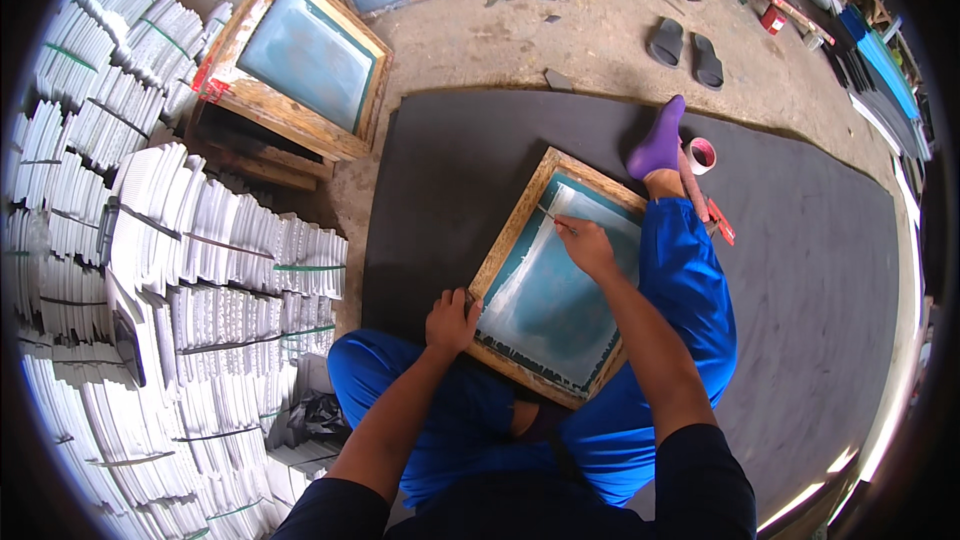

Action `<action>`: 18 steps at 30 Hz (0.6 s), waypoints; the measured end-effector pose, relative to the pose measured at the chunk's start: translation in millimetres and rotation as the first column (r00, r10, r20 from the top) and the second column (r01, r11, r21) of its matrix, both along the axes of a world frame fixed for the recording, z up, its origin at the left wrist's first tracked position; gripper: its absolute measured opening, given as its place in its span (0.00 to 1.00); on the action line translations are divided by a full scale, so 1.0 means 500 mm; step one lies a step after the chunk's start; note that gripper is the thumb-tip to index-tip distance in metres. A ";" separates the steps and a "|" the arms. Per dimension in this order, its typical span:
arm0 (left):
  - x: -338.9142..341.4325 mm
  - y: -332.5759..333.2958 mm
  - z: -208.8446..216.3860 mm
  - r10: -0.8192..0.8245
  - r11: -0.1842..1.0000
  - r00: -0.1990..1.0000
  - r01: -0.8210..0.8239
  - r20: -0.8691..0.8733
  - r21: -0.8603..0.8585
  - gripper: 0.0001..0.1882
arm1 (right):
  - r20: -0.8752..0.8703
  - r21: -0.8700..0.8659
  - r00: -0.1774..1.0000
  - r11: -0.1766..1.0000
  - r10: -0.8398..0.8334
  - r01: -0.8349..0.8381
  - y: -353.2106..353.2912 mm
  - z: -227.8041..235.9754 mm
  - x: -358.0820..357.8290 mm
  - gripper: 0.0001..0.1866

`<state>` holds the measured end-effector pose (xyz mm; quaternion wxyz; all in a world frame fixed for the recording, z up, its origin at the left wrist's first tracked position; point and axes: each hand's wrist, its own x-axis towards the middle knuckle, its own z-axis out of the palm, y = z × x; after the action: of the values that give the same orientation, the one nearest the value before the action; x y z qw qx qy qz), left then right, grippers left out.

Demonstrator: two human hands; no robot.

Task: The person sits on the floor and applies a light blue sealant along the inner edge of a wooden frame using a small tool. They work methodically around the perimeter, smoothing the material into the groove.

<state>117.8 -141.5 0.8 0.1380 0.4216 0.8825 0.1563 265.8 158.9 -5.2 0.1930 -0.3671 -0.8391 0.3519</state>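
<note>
Sits near one tape roll (pixel 692 163), gripping one thin tool (pixel 548 213) (right hand (pixel 588 245)) and one framed screen (pixel 560 290) (left hand (pixel 451 321)).

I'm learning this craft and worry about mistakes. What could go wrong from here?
The thin tool in the right hand might slip and scratch the teal sheet. The wooden frame could shift if the left hand, at its left edge, loosens. The purple-socked foot, close to the tape roll, might nudge it.
</note>
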 end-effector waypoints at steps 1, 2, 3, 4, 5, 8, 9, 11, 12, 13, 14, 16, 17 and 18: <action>0.000 -0.008 0.001 0.012 1.000 1.000 -0.012 0.005 -0.006 0.26 | 0.101 -0.030 0.995 1.000 0.000 0.003 -0.011 0.037 -0.012 0.20; 0.000 -0.015 0.000 0.023 1.000 1.000 -0.023 0.009 -0.011 0.26 | 0.201 -0.058 0.980 0.998 0.003 0.008 -0.020 0.076 -0.024 0.20; 0.000 -0.015 -0.002 0.022 1.000 1.000 -0.022 0.009 -0.015 0.26 | 0.300 -0.081 0.954 0.996 -0.002 0.027 -0.025 0.109 -0.030 0.20; 0.000 -0.015 -0.006 0.021 1.000 1.000 -0.021 0.009 -0.018 0.26 | 0.320 -0.063 0.947 0.998 -0.001 0.022 -0.026 0.110 -0.032 0.19; -0.001 -0.016 -0.008 0.021 1.000 1.000 -0.021 0.008 -0.021 0.26 | 0.340 -0.045 0.940 0.999 0.001 0.016 -0.027 0.110 -0.034 0.19; 0.001 -0.007 0.002 0.021 1.000 0.999 -0.020 0.028 -0.019 0.26 | 0.360 0.000 0.933 1.000 -0.021 0.023 -0.025 0.109 -0.036 0.17; 0.001 -0.007 0.003 0.022 0.999 0.999 -0.021 0.029 -0.028 0.25 | 0.362 0.011 0.932 1.000 -0.028 0.026 -0.027 0.108 -0.037 0.17; 0.000 -0.005 0.005 0.025 0.999 0.999 -0.023 0.031 -0.045 0.25 | 0.361 0.011 0.932 1.000 -0.029 0.027 -0.030 0.110 -0.037 0.17; 0.001 -0.007 0.003 0.024 0.999 0.999 -0.023 0.029 -0.037 0.25 | 0.363 0.010 0.931 1.000 -0.030 0.028 -0.032 0.111 -0.037 0.17; 0.001 -0.008 0.002 0.022 0.999 0.999 -0.021 0.026 -0.030 0.25 | 0.373 0.000 0.928 1.000 -0.012 0.013 -0.032 0.112 -0.037 0.17; 0.001 -0.009 0.001 0.020 1.000 1.000 -0.020 0.023 -0.022 0.25 | 0.384 -0.010 0.923 1.000 0.004 -0.001 -0.030 0.113 -0.038 0.18; 0.000 -0.010 -0.003 0.016 1.000 1.000 -0.016 0.013 -0.019 0.24 | 0.405 -0.007 0.914 1.000 0.028 -0.028 -0.027 0.117 -0.040 0.18; 0.000 -0.011 -0.005 0.014 1.000 1.000 -0.014 0.008 -0.018 0.24 | 0.415 0.005 0.909 0.999 0.036 -0.042 -0.026 0.120 -0.043 0.19; 0.001 -0.012 -0.009 0.013 1.000 1.000 -0.013 0.000 -0.004 0.24 | 0.429 0.016 0.902 0.998 0.045 -0.058 -0.027 0.123 -0.045 0.19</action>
<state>118.4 -147.7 -3.5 0.1379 0.4154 0.8855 0.1557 243.0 145.6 56.3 0.0000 -0.4104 -0.8753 0.2556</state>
